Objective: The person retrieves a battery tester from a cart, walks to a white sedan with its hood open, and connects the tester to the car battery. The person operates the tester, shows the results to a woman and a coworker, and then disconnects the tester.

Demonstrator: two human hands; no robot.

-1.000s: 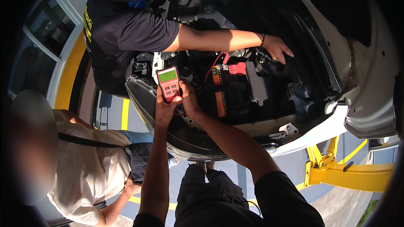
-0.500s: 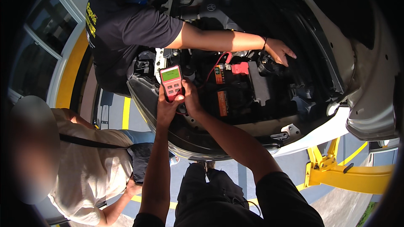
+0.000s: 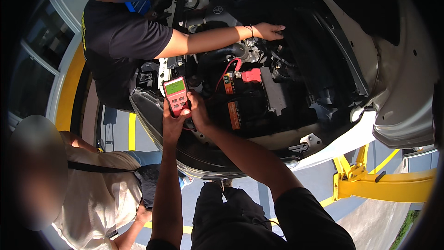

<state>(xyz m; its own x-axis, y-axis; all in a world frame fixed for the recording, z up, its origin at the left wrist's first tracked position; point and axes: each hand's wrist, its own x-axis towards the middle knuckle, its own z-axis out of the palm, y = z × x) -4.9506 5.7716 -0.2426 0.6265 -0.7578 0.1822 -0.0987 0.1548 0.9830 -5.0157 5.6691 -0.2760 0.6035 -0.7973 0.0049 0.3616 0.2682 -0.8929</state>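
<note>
A red handheld battery tester (image 3: 176,103) with a lit green screen is held over the front left edge of the open engine bay. My left hand (image 3: 173,124) grips its lower left side, with the thumb lying near the bottom of its face. On the tester's lower right side my right hand (image 3: 199,112) is closed, its fingertips by the buttons. Right of my hands sits a dark car battery (image 3: 252,111) with orange labels. A red clamp (image 3: 238,65) on a red cable is at its far end, next to a red terminal cover (image 3: 251,76).
A co-worker's arm (image 3: 208,44) in a dark sleeve reaches across the engine from the left. Another person in a pale shirt (image 3: 101,183) stands at the near left. A yellow lift arm (image 3: 393,186) lies at the right, below the white car body (image 3: 342,140).
The co-worker's hand has drawn back to the left and away from the bay's right side, its fingers now closer together. My hands keep the tester in the same grip; the view has shifted slightly.
</note>
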